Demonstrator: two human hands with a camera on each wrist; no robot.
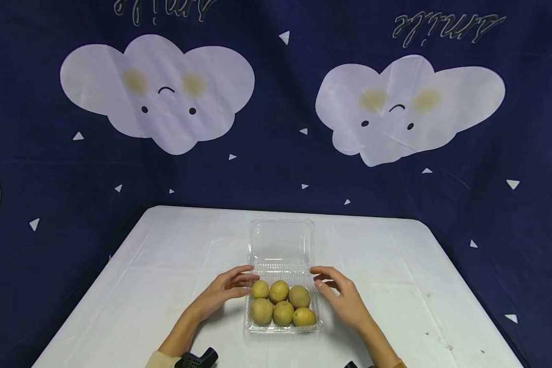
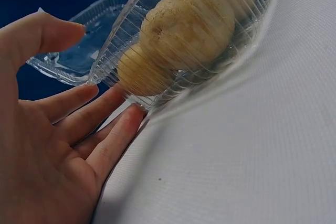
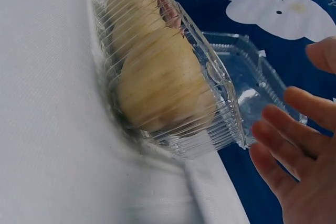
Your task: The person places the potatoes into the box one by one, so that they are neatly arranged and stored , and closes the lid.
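A clear plastic clamshell box (image 1: 282,329) stands on the table, its ribbed lid (image 1: 281,243) raised and leaning back. Inside, two rows of round yellowish fruits (image 1: 283,313) fill the front part; their exact kind is unclear. My left hand (image 1: 223,291) is at the box's left side, its extended fingertips touching the ribbed wall (image 2: 152,90) in the left wrist view. On the opposite side my right hand (image 1: 342,299) holds nothing; the right wrist view shows its relaxed, spread fingers (image 3: 283,129) close beside the wall, with contact hard to judge.
A white cloth-covered table (image 1: 165,255) bears the box near its front middle. Behind it hangs a dark blue curtain (image 1: 276,179) with cloud prints. Small dark specks (image 1: 448,346) lie on the cloth at the right. A black wrist device (image 1: 197,359) sits on the left forearm.
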